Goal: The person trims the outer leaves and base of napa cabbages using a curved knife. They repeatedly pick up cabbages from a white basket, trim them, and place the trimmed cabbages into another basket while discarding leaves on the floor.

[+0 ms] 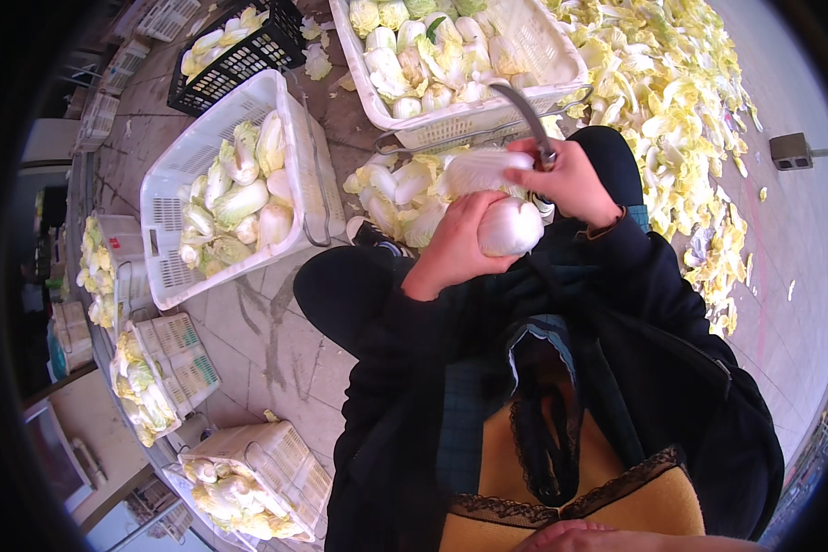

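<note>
My left hand grips a napa cabbage, its pale base turned towards me. Between my right fingers and palm sits the handle of a curved, sickle-like knife, its blade pointing up and away. My right hand also touches a broad white cabbage leaf just beyond the held head; whether it pinches that leaf is hard to tell. Below both hands, loose cabbage leaves lie heaped on the floor between my feet.
A white plastic crate of cabbages stands ahead, another crate at left, and a black crate behind it. Discarded leaves cover the floor at right. More filled crates line the left. Another hand shows at the bottom edge.
</note>
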Demonstrator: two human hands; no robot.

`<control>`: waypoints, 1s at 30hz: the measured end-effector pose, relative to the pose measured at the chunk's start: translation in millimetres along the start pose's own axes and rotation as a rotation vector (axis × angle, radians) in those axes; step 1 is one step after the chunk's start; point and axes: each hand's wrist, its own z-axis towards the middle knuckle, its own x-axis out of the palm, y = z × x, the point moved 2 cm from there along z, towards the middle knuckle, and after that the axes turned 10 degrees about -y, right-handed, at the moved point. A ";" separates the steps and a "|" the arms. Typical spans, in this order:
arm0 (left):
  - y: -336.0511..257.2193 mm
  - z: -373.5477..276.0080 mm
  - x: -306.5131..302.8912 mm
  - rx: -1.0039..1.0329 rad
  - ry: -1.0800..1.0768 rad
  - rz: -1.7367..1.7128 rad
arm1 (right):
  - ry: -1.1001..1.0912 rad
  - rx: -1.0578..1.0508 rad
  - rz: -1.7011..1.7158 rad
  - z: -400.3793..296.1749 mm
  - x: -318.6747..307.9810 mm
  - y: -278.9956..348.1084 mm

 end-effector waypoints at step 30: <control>41.7 -6.7 42.8 -0.751 -0.080 -1.376 | -0.030 -0.480 -0.483 -24.2 -14.0 20.8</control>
